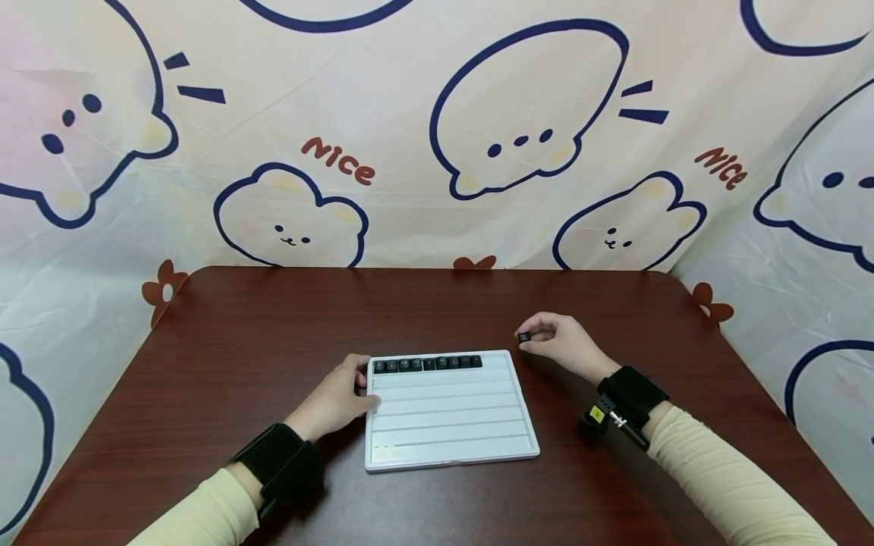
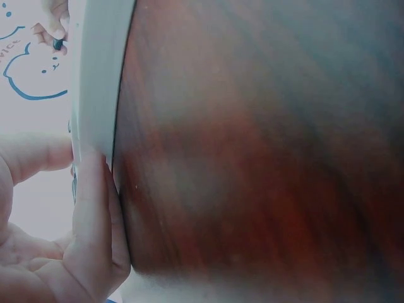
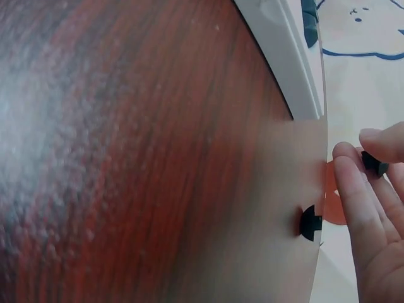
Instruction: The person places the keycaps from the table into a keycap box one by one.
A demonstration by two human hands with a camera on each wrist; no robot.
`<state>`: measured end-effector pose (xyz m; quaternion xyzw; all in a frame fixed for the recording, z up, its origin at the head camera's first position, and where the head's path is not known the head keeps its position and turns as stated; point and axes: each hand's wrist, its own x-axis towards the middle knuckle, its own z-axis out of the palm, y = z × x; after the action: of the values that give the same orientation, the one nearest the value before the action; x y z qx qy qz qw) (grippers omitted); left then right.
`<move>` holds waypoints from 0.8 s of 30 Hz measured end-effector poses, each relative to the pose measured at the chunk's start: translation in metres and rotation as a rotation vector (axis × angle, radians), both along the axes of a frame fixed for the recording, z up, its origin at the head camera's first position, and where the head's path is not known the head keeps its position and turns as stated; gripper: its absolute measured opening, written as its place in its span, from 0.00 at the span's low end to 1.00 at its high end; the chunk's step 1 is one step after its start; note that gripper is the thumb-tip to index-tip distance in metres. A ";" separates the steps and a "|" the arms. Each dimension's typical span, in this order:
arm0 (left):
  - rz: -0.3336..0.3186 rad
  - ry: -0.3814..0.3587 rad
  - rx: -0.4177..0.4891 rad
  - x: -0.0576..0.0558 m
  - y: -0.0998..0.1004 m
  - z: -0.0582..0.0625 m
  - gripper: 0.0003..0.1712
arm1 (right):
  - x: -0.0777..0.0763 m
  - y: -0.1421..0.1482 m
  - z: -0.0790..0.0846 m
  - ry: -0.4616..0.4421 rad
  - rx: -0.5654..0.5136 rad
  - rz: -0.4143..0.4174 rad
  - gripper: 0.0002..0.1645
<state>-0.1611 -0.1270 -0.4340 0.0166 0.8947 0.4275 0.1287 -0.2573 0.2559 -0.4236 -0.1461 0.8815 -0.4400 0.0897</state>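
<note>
A white tray (image 1: 451, 425) with raised horizontal ridges lies flat on the table. Several black keycaps (image 1: 416, 365) stand side by side along its top row, starting from the left end. My left hand (image 1: 341, 398) holds the tray's left edge, thumb at the rim and index finger by the upper corner. Beyond the tray's upper right corner, my right hand (image 1: 560, 343) pinches one black keycap (image 1: 524, 337) between thumb and fingers. That same keycap (image 3: 375, 164) shows side-on at the fingertips in the right wrist view.
The dark reddish-brown wooden table (image 1: 273, 318) extends around the tray. Another small black piece (image 3: 309, 223) sits on the table beneath the right hand in the right wrist view. Behind stands a pale cloth (image 1: 396, 98) with cartoon outlines.
</note>
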 end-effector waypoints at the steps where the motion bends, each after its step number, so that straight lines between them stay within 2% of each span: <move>1: 0.000 0.000 0.000 0.000 0.000 0.000 0.38 | 0.000 -0.001 0.000 -0.002 -0.003 0.004 0.14; 8: -0.001 0.001 -0.001 0.000 -0.001 0.000 0.38 | 0.003 -0.008 0.002 0.020 0.035 0.069 0.21; 18: 0.000 -0.009 -0.004 -0.001 0.000 0.001 0.38 | 0.007 -0.018 0.001 0.122 0.138 0.105 0.16; 24: -0.002 -0.008 -0.001 -0.001 0.001 0.001 0.38 | 0.011 -0.026 0.000 0.137 0.162 0.121 0.16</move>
<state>-0.1621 -0.1263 -0.4332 0.0156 0.8944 0.4268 0.1326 -0.2464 0.2297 -0.4239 -0.2212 0.9077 -0.3501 0.0672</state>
